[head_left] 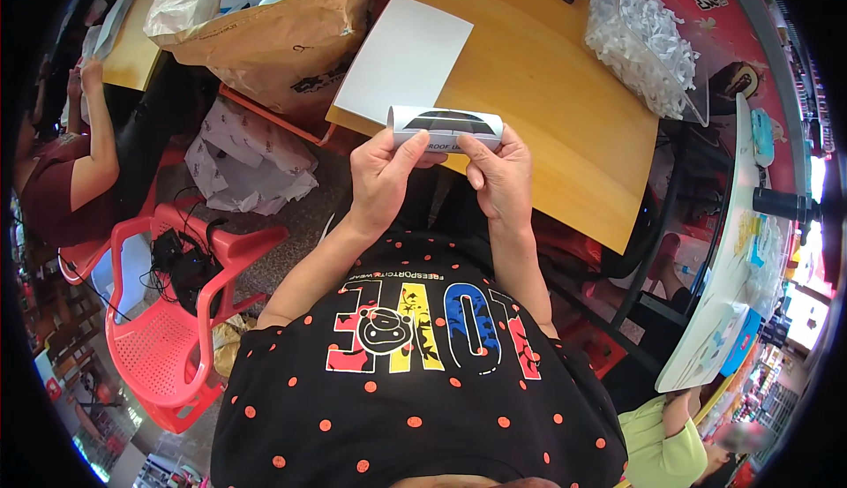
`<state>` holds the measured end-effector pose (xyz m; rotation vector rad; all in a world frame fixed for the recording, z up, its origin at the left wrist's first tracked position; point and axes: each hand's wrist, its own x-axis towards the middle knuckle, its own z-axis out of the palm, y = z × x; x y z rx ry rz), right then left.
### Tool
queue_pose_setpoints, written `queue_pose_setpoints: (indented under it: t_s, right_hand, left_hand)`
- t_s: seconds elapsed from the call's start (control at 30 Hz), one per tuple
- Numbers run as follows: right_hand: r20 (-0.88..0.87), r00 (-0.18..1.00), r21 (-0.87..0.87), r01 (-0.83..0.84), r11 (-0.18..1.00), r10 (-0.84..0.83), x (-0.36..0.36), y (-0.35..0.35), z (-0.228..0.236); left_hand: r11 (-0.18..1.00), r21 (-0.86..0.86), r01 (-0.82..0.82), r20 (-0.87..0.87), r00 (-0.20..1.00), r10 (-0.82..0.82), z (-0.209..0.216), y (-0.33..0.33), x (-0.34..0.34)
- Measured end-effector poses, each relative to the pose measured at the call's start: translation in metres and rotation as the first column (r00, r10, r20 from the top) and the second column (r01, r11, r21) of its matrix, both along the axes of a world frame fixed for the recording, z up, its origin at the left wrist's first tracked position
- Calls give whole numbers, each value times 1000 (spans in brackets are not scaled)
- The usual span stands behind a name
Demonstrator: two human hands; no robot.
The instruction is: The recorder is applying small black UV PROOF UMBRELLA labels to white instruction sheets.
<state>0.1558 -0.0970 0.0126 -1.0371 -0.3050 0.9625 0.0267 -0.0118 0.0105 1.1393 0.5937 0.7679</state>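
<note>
Tube of white paper-like sheet with black and grey print [447, 123] lies crosswise between the fingers [408, 152] on my feed. I see the left hand [377, 177] closed round its left end and the right hand [506, 172] round its right, thumbs on the near face, other fingers partly hidden behind. Just beyond the fingers, a flat white rectangular sheet [404, 54] rests on the yellow-brown wooden tabletop [538, 73].
</note>
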Motion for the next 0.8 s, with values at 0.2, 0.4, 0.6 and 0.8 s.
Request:
queue_pose_setpoints:
  t_s: [0.2,0.4,0.6,0.8]
  right_hand:
    - [33,997,-12,69,998,-69,-2,2,-3]
    - [99,990,-42,105,994,-100,-5,3,-1]
    - [73,997,-108,-16,994,24,1,-5,-2]
    - [237,961,-235,-87,968,144,11,-10,0]
  left_hand:
    - [1000,9,3,-84,996,-2,1,-4,6]
    - [999,1,-52,-145,988,52,6,-3,13]
    - [993,-111,40,-89,995,-50,-11,10,-2]
    - [942,-289,172,-79,976,-202,2,32,-33]
